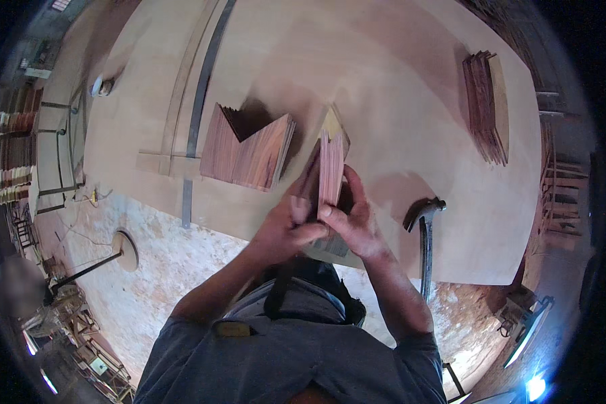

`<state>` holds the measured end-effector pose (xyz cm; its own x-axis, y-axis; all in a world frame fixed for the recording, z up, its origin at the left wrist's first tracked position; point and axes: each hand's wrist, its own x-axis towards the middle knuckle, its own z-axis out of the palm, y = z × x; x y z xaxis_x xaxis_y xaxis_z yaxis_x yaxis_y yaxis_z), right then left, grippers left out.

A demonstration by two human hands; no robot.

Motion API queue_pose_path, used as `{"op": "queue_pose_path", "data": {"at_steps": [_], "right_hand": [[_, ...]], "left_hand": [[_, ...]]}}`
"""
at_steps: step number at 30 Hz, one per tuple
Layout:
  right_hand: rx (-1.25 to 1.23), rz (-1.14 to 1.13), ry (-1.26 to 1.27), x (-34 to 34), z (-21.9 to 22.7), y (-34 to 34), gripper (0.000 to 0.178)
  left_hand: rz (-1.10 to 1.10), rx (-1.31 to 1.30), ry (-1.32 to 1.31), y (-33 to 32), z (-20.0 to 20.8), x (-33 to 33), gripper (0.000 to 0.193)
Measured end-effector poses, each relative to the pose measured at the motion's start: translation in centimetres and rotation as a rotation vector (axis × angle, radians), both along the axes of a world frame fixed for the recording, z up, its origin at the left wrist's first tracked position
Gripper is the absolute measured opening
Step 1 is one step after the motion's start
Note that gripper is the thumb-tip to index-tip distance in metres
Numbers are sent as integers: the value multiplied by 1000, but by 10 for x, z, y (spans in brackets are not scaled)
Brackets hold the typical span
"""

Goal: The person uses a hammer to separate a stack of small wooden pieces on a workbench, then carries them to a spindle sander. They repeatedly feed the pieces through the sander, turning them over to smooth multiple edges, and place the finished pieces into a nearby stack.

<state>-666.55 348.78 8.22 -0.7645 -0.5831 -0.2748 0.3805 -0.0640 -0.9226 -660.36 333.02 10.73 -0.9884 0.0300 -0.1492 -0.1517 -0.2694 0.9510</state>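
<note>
Between my two hands a stack of thin wood veneer sheets (331,161) stands on edge, reddish with a pale yellow tip at its far end. My left hand (286,222) grips the left side near the lower end, its fingers partly blurred and hidden by the stack. On the other side my right hand (357,219) has its thumb on the near end and fingers curled round the right face. Left of the hands lies another stack of reddish-brown veneer (246,158) with a V-shaped notch in its far edge.
A claw hammer (426,242) lies at the right table edge. Far right, a third veneer stack (486,108) rests on the pale board tabletop (397,87). A long dark metal straightedge (204,87) and wooden strips lie at left. A round-based stand (126,250) is on the floor.
</note>
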Motion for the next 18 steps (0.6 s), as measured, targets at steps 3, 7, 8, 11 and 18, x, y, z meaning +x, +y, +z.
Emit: {"op": "queue_pose_path", "data": {"at_steps": [3, 7, 8, 11, 18], "right_hand": [[95, -81, 121, 7, 3, -31, 89], [268, -86, -40, -5, 32, -78, 77], [284, -133, 21, -2, 22, -88, 78], [304, -216, 162, 8, -13, -112, 83], [713, -136, 440, 28, -34, -138, 106]], "left_hand": [[38, 25, -107, -39, 11, 23, 82], [564, -48, -220, -114, -37, 56, 44], [586, -196, -175, -133, -39, 53, 45], [563, -252, -180, -177, -29, 37, 48], [508, -462, -230, -203, -47, 17, 51]]}}
